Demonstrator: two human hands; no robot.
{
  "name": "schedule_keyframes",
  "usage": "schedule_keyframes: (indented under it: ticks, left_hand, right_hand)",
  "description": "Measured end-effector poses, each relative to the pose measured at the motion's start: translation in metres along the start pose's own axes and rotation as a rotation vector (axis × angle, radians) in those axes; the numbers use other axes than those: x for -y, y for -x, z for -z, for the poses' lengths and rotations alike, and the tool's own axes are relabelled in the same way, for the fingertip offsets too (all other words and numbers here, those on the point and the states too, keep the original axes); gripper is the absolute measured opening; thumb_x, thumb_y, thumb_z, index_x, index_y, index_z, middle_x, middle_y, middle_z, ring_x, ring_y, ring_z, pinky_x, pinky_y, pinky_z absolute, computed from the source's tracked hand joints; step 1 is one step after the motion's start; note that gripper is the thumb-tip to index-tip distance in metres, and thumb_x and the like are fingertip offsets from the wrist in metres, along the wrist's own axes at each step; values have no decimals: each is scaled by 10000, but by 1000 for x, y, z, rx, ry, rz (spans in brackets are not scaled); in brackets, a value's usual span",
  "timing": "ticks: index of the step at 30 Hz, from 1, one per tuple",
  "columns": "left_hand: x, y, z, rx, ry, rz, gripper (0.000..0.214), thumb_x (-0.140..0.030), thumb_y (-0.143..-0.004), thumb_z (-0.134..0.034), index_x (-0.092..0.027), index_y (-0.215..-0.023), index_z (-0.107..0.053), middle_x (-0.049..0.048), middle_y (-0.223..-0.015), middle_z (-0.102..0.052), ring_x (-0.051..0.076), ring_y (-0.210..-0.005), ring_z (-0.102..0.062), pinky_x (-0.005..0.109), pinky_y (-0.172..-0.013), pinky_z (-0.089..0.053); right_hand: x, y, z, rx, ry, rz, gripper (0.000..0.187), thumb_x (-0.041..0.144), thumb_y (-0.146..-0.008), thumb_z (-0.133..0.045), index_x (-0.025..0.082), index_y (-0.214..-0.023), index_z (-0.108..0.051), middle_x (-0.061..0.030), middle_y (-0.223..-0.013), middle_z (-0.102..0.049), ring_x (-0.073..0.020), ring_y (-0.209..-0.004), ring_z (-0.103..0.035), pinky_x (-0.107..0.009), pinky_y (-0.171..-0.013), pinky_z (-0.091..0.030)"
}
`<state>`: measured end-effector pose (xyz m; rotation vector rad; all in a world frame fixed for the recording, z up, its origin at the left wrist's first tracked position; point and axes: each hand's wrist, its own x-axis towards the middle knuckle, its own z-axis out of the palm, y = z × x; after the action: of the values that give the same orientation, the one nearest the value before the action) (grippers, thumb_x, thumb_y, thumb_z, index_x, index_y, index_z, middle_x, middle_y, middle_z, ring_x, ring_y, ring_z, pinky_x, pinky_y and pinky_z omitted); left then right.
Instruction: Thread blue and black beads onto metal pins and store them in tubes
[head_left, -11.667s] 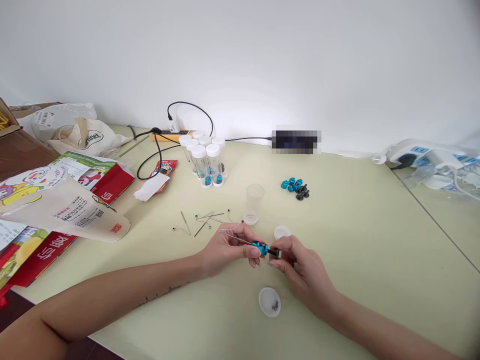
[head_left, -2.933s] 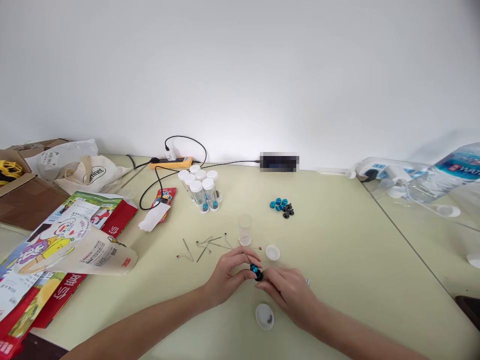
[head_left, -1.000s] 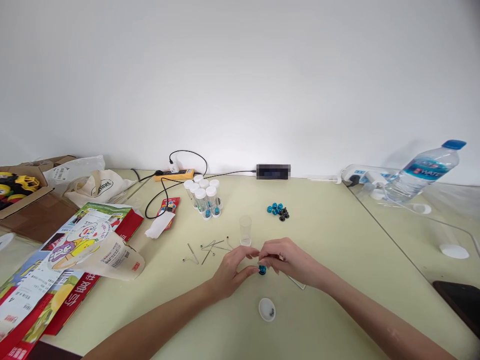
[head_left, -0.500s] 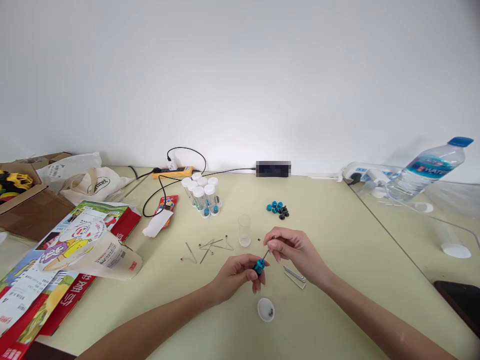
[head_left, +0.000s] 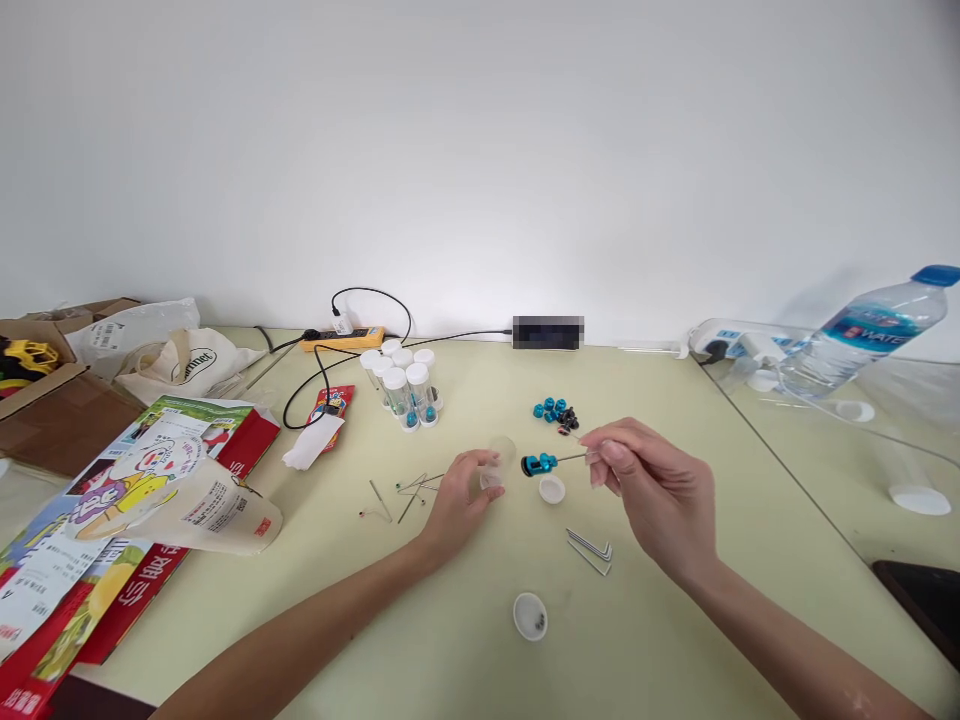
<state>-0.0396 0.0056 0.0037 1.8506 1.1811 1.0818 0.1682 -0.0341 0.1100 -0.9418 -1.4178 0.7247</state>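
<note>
My left hand (head_left: pixel 461 500) is closed around a clear plastic tube (head_left: pixel 501 460), which leans to the right just above the table. Between its fingertips, my right hand (head_left: pixel 652 490) pinches a thin metal rod (head_left: pixel 571 457) that lies nearly level. On the rod's left end sits a blue metal fitting with a black tip (head_left: pixel 538 464), a short gap from the tube. Below that fitting a white cap (head_left: pixel 552 489) lies on the table. Several bent hex keys (head_left: pixel 591 549) rest nearby, and a white dish-like cap (head_left: pixel 530 617) holds small dark parts.
Several white-capped tubes (head_left: pixel 411 390) stand at the back left. Blue knobs (head_left: pixel 549 410) and black pieces (head_left: pixel 570 420) form a pile near the back. Loose metal rods (head_left: pixel 412 490) lie left of my left hand. A water bottle (head_left: pixel 862 330) leans at the right.
My left hand has let go of the blue fitting and taken hold of the clear tube. My right hand has moved right and up, carrying the rod and fitting. The white cap now shows.
</note>
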Motion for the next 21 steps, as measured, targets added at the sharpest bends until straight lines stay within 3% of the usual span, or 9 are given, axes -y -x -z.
schedule_keyframes:
  ticks: [3, 8, 13, 21]
  left_hand:
    - [0, 4, 0, 23, -17, -77, 283, -203, -831, -591, -246, -1111, -575, 63, -1092, -621, 215, -1033, -570, 377, -898, -447]
    - [0, 11, 3, -10, 9, -178, 314, -237, -844, -593, -246, -1156, -557, 71, -1062, -596, 193, -963, -574, 331, -821, -479]
    - [1, 13, 7, -81, 11, -191, 303, -259, -853, -576, -247, -1156, -562, 68, -1052, -590, 194, -932, -583, 314, -758, -494]
    - [-1, 15, 8, -120, 48, -214, 279, -232, -868, -554, -236, -1146, -545, 58, -1008, -580, 179, -912, -580, 315, -793, -472]
  right_hand:
    - [1, 4, -2, -49, -18, 78, 201, 203, -905, -530, 274, -912, -718, -33, -760, -614, -146, -608, -545, -276, -464, -427]
    - [-2, 9, -6, -19, 82, 149, 235, 154, -900, -527, 288, -936, -717, -27, -772, -639, -152, -622, -574, -289, -473, -464]
    - [-6, 8, -5, 10, 128, 148, 218, 155, -904, -525, 266, -933, -710, -28, -748, -639, -146, -615, -569, -288, -481, -475]
    - [-13, 8, -10, 176, 95, 51, 202, 175, -909, -521, 248, -949, -705, -18, -719, -613, -138, -611, -556, -279, -514, -484]
